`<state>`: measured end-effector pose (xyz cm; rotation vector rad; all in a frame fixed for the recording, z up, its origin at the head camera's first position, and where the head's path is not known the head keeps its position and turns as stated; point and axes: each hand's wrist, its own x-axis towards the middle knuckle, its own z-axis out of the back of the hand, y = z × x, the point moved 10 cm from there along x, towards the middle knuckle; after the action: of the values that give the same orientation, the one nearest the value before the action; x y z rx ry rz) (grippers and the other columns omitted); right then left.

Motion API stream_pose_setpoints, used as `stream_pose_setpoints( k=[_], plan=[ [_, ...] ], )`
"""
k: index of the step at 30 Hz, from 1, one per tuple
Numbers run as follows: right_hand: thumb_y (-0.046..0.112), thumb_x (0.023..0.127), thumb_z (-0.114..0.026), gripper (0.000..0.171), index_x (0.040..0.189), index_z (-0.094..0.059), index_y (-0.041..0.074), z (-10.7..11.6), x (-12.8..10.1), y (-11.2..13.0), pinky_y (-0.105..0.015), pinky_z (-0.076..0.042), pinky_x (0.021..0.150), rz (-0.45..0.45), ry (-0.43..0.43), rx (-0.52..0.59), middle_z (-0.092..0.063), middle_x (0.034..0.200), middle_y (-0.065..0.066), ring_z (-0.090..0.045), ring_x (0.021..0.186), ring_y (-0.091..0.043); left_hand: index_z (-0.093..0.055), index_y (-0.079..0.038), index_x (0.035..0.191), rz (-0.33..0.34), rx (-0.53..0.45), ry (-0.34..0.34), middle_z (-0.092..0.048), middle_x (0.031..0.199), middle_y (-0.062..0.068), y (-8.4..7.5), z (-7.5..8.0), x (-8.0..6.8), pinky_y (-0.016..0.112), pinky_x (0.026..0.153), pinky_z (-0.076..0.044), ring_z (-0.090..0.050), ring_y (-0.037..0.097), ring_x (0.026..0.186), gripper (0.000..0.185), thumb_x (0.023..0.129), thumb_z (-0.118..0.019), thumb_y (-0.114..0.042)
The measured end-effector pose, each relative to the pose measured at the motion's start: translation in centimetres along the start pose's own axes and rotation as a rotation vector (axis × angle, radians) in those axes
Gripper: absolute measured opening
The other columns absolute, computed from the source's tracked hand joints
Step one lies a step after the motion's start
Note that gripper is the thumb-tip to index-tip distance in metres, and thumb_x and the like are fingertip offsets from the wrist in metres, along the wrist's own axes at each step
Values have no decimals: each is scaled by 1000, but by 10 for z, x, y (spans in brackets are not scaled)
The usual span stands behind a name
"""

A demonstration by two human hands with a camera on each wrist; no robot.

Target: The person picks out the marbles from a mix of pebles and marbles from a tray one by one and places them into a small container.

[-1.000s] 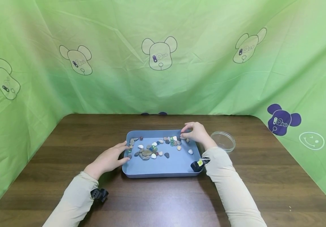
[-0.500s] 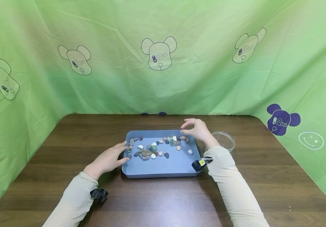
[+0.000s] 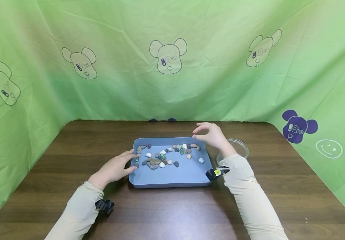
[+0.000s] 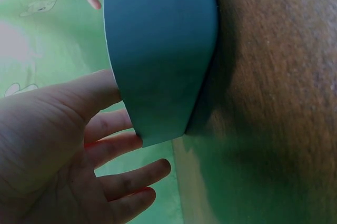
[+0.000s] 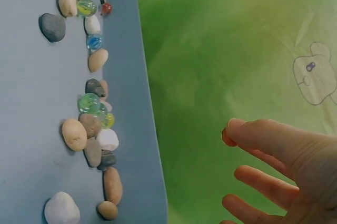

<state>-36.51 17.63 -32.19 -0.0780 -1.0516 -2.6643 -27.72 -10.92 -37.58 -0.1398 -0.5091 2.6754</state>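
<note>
We're seemingly picking over pebbles [image 3: 155,161], left hand [image 3: 113,169] loosely spread at the lower-centre tray [image 3: 184,175]; whether our right hand [image 3: 213,136] pinches anything we can't tell; next needs delicacy.

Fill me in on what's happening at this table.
A person is busy with a blue tray of pebbles and glass marbles. Their left hand touches the tray's left rim. Their right hand hovers by the far right corner, with no pebble visible in it. Stones sit mostly clustered mid-tray and along the far side; a clear round container sits to the right.
</note>
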Motion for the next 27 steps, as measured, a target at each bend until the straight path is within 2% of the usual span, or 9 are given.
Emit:
stream_pose_setpoints(
  k=[18, 27],
  plan=[
    [17, 81, -71, 24, 99, -70, 2, 21, -11, -2, -50, -40, 103, 13, -38, 62, -53, 136, -15, -43, 130, -35, -53, -2, 129, 1, -3, 5, -39, 145, 22, -1, 0, 0, 50, 104, -39, -42, 38, 131, 46, 91, -59, -25],
    [18, 81, -72, 27, 101, -69, 1, 31, -19, -8, -49, -38, 106, -15, -54, 126, -50, 138, -14, -47, 128, -35, -53, -2, 130, 5, 0, 8, -38, 146, 22, 0, 0, -1, 50, 104, -39, -42, 38, 131, 46, 91, -59, -25]
  ],
)
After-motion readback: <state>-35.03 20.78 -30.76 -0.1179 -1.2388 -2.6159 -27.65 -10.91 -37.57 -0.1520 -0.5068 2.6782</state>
